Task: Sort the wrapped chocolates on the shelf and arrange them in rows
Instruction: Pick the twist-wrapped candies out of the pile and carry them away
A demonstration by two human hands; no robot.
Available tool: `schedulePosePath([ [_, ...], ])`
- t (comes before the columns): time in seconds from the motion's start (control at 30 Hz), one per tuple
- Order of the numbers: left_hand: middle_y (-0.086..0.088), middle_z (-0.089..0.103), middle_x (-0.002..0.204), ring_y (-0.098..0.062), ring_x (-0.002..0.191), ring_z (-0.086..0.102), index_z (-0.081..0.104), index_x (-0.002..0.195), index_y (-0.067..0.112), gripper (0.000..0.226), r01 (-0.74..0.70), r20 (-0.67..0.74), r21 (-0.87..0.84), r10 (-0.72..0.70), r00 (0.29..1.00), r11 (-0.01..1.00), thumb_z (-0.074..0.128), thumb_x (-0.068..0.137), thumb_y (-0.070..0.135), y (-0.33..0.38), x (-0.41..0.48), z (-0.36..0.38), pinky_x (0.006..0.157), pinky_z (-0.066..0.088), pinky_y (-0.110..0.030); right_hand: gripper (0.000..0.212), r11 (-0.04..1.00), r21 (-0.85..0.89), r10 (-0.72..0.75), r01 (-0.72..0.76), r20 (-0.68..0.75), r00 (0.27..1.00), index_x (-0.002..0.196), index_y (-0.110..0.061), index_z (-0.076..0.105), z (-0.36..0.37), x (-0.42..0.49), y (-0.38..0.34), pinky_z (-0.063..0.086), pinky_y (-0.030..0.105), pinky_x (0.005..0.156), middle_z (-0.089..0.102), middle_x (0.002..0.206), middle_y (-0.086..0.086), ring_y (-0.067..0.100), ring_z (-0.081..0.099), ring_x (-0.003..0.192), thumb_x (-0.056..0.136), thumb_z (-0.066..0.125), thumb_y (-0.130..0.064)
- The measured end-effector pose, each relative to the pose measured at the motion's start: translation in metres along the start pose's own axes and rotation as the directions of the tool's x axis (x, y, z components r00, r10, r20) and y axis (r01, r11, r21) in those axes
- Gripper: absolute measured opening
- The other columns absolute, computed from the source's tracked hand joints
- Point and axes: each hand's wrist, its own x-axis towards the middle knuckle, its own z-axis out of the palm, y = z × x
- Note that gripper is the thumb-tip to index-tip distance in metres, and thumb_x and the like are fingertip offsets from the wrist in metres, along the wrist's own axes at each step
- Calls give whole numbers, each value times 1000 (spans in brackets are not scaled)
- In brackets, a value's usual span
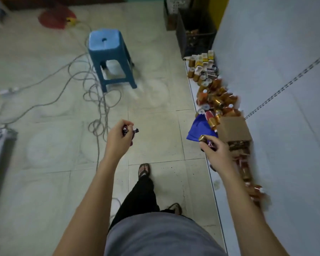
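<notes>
My left hand (118,138) is held out over the tiled floor, its fingers curled round dark wrapped chocolates (130,130) whose twisted ends stick out. My right hand (213,151) hovers by the shelf edge and grips a gold-wrapped chocolate (202,138) together with a dark wrapped one (210,144). On the low white shelf (193,89) lies a long heap of gold and orange wrapped chocolates (218,100), with white and yellow ones (201,63) at the far end. A brown cardboard box (234,129) sits among them, more gold wrappers spilling below it.
A blue plastic stool (109,56) stands on the floor ahead, with grey cables (96,100) looped around it. A blue bag (199,129) lies at the shelf edge. A dark crate (194,36) stands at the far end. The shelf's grey upper panel (275,71) fills the right side.
</notes>
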Motion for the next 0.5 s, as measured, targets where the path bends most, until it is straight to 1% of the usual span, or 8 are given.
schedulePosePath([
  [0.03,2,55,67,-15,52,53,56,97,11,12,15,-10,19,-15,1000,1000,45,94,12,-5,7,-5,54,48,-25,24,999,-32,4,-3,30,1000,108,-15,64,9,10,-3,41,15,65,61,86,-9,6,58,77,85,62,-19],
  [0.13,1,57,68,-16,54,55,56,96,12,11,41,11,66,-42,999,997,45,95,15,-11,41,-17,59,51,-34,27,995,-98,13,-3,100,995,112,-16,62,32,43,-19,41,15,66,63,97,-4,9,58,85,86,61,-24],
  [0.2,2,56,67,-15,54,54,55,95,11,11,34,28,72,-36,999,997,45,95,15,-7,72,-23,59,50,-33,27,991,-133,-11,25,104,994,112,-19,61,42,68,-36,41,16,67,62,100,-4,11,57,91,86,60,-27],
  [0.27,2,56,68,-14,55,54,55,96,11,12,14,48,60,-17,999,998,44,95,15,4,107,-29,58,50,-30,23,988,-145,-35,46,80,996,111,-25,59,50,93,-60,39,13,64,59,97,-8,9,56,89,87,59,-27],
  [0.4,1,55,72,-13,55,54,55,96,12,12,-42,76,41,38,996,998,44,95,17,28,179,-49,59,50,-29,30,989,-112,-91,92,11,996,117,-17,60,68,145,-105,38,9,69,58,105,-5,10,54,97,88,59,-23],
  [0.47,1,56,73,-13,55,54,55,96,12,12,-78,75,47,74,994,996,44,95,16,38,212,-58,59,50,-31,31,989,-115,-99,96,-19,995,118,-18,59,78,170,-123,37,9,69,57,104,-6,9,53,97,88,59,-24],
  [0.5,-1,56,75,-13,55,54,55,96,12,11,-96,69,50,92,993,994,44,95,16,42,228,-61,58,49,-30,32,988,-119,-99,95,-26,995,119,-19,58,83,181,-131,37,9,68,56,104,-7,8,53,95,89,58,-26],
])
